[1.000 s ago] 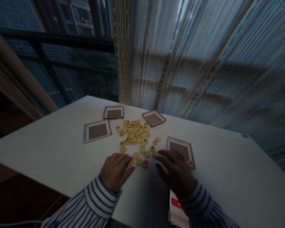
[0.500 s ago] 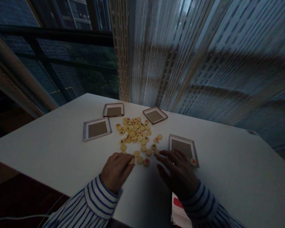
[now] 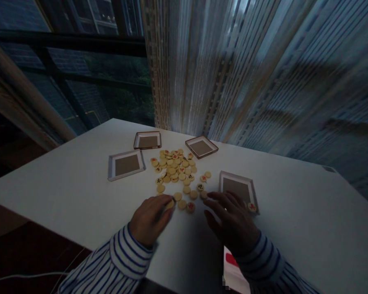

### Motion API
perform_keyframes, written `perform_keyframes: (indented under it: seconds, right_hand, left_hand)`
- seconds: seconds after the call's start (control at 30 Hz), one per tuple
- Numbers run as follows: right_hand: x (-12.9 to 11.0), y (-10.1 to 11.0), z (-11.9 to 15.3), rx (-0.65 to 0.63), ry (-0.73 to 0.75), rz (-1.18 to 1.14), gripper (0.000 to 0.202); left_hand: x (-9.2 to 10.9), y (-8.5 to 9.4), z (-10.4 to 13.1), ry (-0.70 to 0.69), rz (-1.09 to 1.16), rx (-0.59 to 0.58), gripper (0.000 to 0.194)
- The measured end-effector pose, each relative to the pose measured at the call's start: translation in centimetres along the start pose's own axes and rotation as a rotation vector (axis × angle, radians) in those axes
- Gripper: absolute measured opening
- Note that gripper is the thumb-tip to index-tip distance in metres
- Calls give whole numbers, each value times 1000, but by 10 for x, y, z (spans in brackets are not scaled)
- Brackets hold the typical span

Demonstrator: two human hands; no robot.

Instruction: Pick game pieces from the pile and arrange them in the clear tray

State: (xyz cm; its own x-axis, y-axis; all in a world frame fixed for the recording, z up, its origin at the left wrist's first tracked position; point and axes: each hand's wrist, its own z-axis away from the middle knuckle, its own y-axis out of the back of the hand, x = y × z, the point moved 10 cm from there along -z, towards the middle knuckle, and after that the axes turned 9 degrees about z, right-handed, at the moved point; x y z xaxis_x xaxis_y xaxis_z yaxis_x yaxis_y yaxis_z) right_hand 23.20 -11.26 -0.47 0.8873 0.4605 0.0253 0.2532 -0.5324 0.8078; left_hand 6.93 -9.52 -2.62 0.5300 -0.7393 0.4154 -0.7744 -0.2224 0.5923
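Observation:
Many round yellowish pieces [image 3: 171,171] lie in a loose heap on the white table [image 3: 73,175], some with red or black characters facing up. My left hand [image 3: 150,218] is closed on a round piece [image 3: 169,204] at the heap's near left edge, thumb and fingers around it. On the right, my right hand [image 3: 231,218] hovers low with fingers apart, its fingertips at a plain piece [image 3: 204,194]. Beyond its knuckles sits a grey-rimmed tray [image 3: 239,176], with a red-marked piece [image 3: 252,207] in its near right corner.
Left of the heap lies another grey-rimmed tray [image 3: 111,168]. Two brown-rimmed trays [image 3: 147,147] [image 3: 202,157] lie behind. A red and white object [image 3: 233,269] shows at the table's near edge beneath my right forearm. Curtains [image 3: 196,81] hang behind the table.
The view has shifted slightly. My left hand remains around its piece, with its fingers a little differently placed. My right hand stays by the plain piece, and the heap looks the same.

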Motion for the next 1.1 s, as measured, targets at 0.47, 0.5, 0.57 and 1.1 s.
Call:
perform_keyframes:
  seconds: [0.47,0.5,0.57,1.1]
  right_hand:
    - [-2,-1,0,-16,17,-1,19]
    - [-1,-2,0,-18,13,-1,18]
    - [-1,-2,0,-22,10,-5,18]
    - [-2,-2,0,-24,15,-3,18]
  left_hand:
    - [-15,11,0,175,309,78,25]
    - [-16,11,1,181,331,77,25]
    - [-18,10,1,201,372,75,24]
    - [-26,5,4,319,374,5,24]
